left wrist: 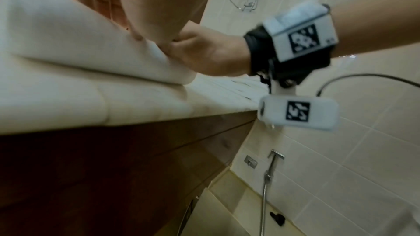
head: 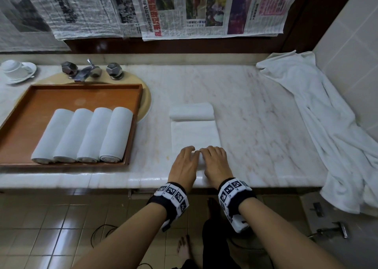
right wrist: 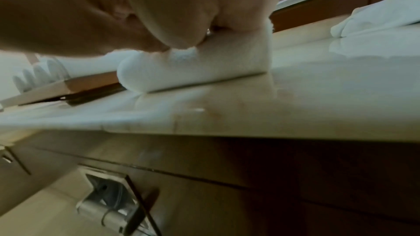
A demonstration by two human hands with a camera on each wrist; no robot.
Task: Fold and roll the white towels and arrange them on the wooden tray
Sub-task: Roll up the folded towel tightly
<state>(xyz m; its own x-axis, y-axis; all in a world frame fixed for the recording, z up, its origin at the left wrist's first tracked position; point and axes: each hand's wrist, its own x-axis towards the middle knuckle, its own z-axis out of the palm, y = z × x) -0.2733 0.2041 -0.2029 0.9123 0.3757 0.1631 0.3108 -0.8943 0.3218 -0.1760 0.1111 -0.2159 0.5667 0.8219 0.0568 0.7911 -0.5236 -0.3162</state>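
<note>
A folded white towel (head: 195,134) lies lengthwise on the marble counter (head: 255,109). Its near end is wound into a short roll (right wrist: 204,65). My left hand (head: 189,152) and right hand (head: 210,151) sit side by side on that roll (left wrist: 79,42), with fingers curled over it. Just beyond the towel's far end lies a finished rolled towel (head: 191,111). The wooden tray (head: 61,99) stands to the left over the sink, and several rolled white towels (head: 81,135) lie in a row in its near half.
A large crumpled white cloth (head: 317,115) drapes from the back right corner over the counter's front edge. A faucet (head: 88,71) and a cup on a saucer (head: 16,70) stand behind the tray. Newspaper sheets (head: 204,9) hang on the wall.
</note>
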